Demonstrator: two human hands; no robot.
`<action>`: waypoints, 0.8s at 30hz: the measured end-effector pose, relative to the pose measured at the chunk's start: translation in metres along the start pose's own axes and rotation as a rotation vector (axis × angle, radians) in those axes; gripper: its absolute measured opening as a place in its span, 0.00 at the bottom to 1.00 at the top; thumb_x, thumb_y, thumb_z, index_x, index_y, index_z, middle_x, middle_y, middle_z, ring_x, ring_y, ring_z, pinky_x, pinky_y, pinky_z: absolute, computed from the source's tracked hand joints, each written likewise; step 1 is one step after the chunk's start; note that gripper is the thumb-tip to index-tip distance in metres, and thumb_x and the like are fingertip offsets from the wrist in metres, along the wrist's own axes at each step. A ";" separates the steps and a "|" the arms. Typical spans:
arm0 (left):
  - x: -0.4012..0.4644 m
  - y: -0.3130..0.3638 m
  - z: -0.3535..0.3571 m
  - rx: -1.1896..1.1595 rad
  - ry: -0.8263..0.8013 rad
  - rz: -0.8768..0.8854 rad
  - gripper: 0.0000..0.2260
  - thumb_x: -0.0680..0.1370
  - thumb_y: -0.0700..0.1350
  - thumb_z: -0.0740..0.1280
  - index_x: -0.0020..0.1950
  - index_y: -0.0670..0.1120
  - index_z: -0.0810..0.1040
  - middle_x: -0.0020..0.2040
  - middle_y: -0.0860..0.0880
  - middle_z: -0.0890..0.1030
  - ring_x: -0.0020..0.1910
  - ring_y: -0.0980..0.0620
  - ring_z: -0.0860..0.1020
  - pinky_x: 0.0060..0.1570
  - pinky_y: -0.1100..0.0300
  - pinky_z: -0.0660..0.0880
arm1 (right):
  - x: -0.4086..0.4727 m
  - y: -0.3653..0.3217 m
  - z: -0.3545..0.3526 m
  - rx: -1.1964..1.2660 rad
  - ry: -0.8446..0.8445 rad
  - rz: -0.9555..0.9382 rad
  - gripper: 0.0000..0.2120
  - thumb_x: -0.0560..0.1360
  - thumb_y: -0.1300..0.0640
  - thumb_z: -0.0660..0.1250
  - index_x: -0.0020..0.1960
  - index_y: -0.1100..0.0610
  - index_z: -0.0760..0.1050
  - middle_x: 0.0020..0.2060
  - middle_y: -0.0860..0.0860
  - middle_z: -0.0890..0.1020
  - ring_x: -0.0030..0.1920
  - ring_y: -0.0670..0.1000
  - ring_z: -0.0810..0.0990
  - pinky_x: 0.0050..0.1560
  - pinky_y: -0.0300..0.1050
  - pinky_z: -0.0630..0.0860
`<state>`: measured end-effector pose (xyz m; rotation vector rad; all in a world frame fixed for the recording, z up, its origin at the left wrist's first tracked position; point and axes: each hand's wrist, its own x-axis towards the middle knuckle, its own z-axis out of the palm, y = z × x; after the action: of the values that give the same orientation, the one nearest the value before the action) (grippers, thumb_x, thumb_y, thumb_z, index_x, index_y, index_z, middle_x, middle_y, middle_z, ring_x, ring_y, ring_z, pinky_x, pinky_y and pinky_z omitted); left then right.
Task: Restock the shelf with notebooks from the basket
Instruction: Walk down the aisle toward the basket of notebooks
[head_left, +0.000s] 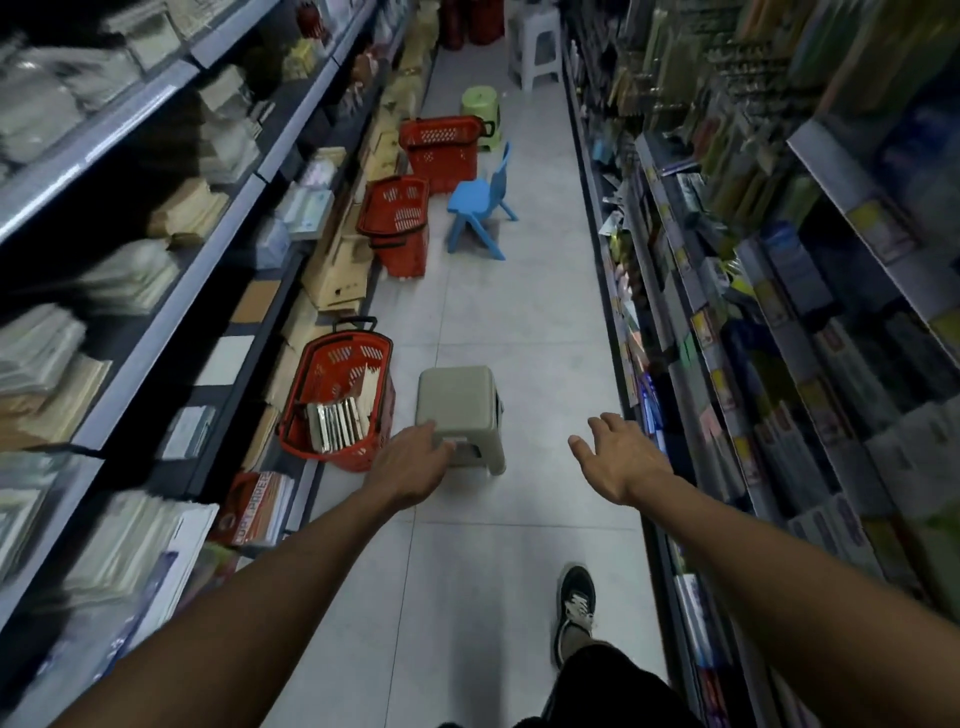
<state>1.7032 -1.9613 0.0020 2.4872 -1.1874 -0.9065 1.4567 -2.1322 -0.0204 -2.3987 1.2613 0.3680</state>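
Left hand (415, 462) is reached out over the near edge of the squat grey-beige plastic stool (460, 410). The fingers look curled down onto its front lip, though I can't tell for sure whether they've closed on it or are only resting there (the fingertips are hidden behind the hand). Right hand (621, 457) is out in the air above the floor tiles, fingers spread apart and relaxed, holding nothing.

The thing that matters: the red plastic shopping basket (337, 400) sits just beside the stool, to the left of the left hand and slightly further away. So the left hand is clearly the nearer one; the right is well apart from it, on the other side of the stool. Inside, the row of notebooks (337, 423) stands on edge, spines up, the row running across the basket's near end.

The grey metal shelf (171, 312) with paper stock runs along the left, right next to the basket. My guess is the stool gets sorted first, then a leftward reach for the notebooks.
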 end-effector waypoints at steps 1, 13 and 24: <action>0.012 0.010 -0.004 -0.010 0.008 -0.008 0.24 0.81 0.60 0.53 0.72 0.52 0.71 0.71 0.45 0.76 0.64 0.46 0.76 0.63 0.46 0.75 | 0.017 0.004 -0.010 0.002 -0.002 -0.013 0.32 0.85 0.38 0.47 0.80 0.57 0.61 0.79 0.55 0.63 0.77 0.59 0.63 0.76 0.56 0.64; 0.131 0.045 -0.049 -0.129 0.109 -0.211 0.29 0.77 0.65 0.51 0.75 0.55 0.66 0.71 0.46 0.76 0.63 0.43 0.76 0.63 0.43 0.74 | 0.184 0.009 -0.100 -0.085 -0.053 -0.191 0.32 0.84 0.37 0.47 0.78 0.56 0.64 0.77 0.54 0.66 0.74 0.58 0.66 0.72 0.56 0.68; 0.202 -0.012 -0.105 -0.269 0.215 -0.385 0.28 0.82 0.61 0.52 0.80 0.53 0.65 0.77 0.47 0.70 0.74 0.43 0.69 0.72 0.46 0.67 | 0.311 -0.102 -0.120 -0.221 -0.123 -0.397 0.31 0.85 0.37 0.47 0.78 0.56 0.63 0.78 0.54 0.65 0.76 0.58 0.65 0.71 0.55 0.69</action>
<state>1.8727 -2.1136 -0.0088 2.5462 -0.4914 -0.7946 1.7201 -2.3610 -0.0188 -2.6867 0.6969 0.5452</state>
